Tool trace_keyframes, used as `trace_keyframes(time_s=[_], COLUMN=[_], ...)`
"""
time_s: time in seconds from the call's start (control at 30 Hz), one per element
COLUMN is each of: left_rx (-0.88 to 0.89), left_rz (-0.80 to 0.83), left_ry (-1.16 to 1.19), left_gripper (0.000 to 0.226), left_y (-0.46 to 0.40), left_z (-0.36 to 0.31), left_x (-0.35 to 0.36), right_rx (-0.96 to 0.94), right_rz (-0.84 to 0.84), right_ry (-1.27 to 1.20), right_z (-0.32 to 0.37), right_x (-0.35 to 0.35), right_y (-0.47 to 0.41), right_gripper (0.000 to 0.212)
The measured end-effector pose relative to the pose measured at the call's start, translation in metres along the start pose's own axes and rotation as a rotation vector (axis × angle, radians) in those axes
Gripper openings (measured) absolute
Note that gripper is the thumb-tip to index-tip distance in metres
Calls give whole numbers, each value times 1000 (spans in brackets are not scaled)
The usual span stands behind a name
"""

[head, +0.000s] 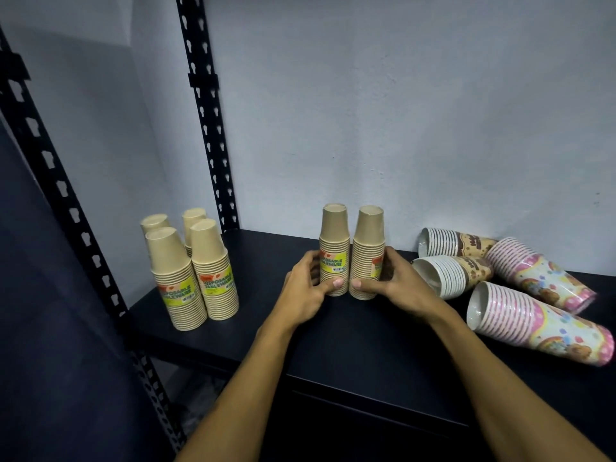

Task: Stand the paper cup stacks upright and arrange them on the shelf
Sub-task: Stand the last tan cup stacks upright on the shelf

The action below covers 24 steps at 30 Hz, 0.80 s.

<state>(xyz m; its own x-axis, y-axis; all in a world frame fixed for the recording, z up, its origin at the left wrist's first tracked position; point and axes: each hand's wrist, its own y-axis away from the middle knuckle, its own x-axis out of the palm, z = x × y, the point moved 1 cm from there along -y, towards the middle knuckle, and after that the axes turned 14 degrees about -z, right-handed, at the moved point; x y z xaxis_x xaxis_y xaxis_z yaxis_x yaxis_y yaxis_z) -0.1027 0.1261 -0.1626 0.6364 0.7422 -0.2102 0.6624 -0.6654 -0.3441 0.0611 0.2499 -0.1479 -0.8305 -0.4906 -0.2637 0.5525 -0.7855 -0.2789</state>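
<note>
My left hand (pixel 308 278) grips one upright stack of plain brown paper cups (pixel 334 251); my right hand (pixel 388 280) grips its twin (pixel 367 255), the two touching mid-shelf. Right of this pair, four printed cup stacks (pixel 520 295) lie on the black metal shelf (pixel 333 345), long axes horizontal. They are nearer my right hand, which I judge should take them next.

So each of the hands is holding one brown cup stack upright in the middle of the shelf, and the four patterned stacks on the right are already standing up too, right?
Not quite. The head view shows the left hand and right hand each holding a brown stack upright mid-shelf, but the four patterned stacks on the right are lying on their sides, not standing.
</note>
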Motion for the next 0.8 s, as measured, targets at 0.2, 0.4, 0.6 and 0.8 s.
trace_keyframes(time_s=[0.2, 0.4, 0.6, 0.8], left_rx=[-14, -27, -16, -6], left_rz=[-3, -9, -33, -57], left_ry=[0, 14, -3, -13], left_gripper=[65, 62, 62, 69], left_y=[0, 0, 0, 1], left_z=[0, -1, 0, 1], left_x=[0, -2, -2, -3], right_rx=[-49, -36, -25, -63], right_rz=[-50, -20, -20, -68], right_ry=[-9, -31, -26, -18], right_z=[-2, 3, 0, -1], right_x=[5, 1, 0, 4], right_y=[3, 3, 2, 3], right_gripper=[74, 88, 65, 75])
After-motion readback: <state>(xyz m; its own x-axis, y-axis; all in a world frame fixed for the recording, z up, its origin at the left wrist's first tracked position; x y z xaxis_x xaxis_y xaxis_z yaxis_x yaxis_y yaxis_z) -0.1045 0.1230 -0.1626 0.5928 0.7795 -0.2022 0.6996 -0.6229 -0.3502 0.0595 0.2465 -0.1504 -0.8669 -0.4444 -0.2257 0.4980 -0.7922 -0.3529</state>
